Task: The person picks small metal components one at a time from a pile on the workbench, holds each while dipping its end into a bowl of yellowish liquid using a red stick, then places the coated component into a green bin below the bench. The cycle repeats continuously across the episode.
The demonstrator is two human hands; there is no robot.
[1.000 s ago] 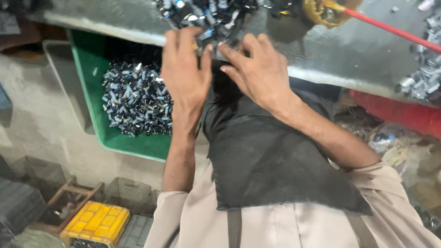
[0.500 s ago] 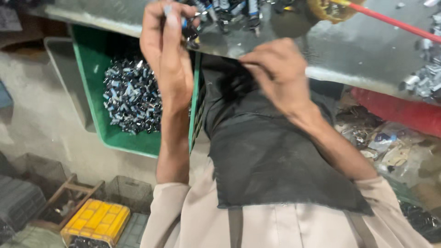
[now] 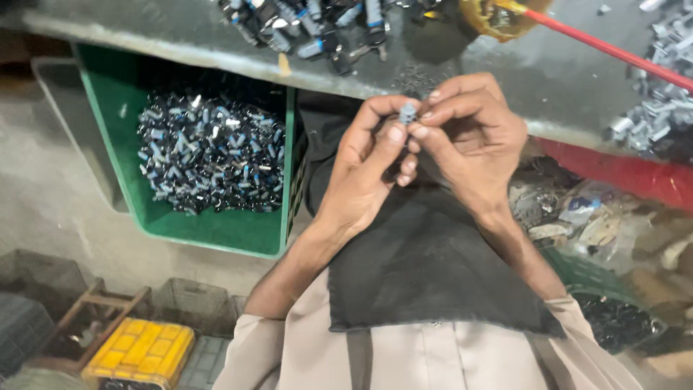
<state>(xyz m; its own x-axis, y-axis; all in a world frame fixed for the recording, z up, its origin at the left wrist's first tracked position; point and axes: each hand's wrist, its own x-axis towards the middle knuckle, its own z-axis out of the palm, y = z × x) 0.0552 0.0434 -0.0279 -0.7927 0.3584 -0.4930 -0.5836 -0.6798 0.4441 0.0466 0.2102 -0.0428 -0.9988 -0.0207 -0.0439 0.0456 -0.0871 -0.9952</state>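
Lighting: dim, soft, from above. Bench top [image 3: 563, 65] showed faint sheen; deep shadow beneath its front edge. Corners blurred, bottom right most.

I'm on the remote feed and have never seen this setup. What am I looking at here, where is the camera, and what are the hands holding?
The one view comes from a camera worn on the person's head, looking down, so you see their own two bare hands and a dark cloth over the lap. The left hand and right hand meet in front of the bench edge and together pinch one small grey part at the fingertips. Above them is a grey bench with a heap of small dark and blue parts, another pile of grey parts at the right, and a red rod. Below the bench, left, a green bin holds many similar parts. A yellow case sits on the floor.
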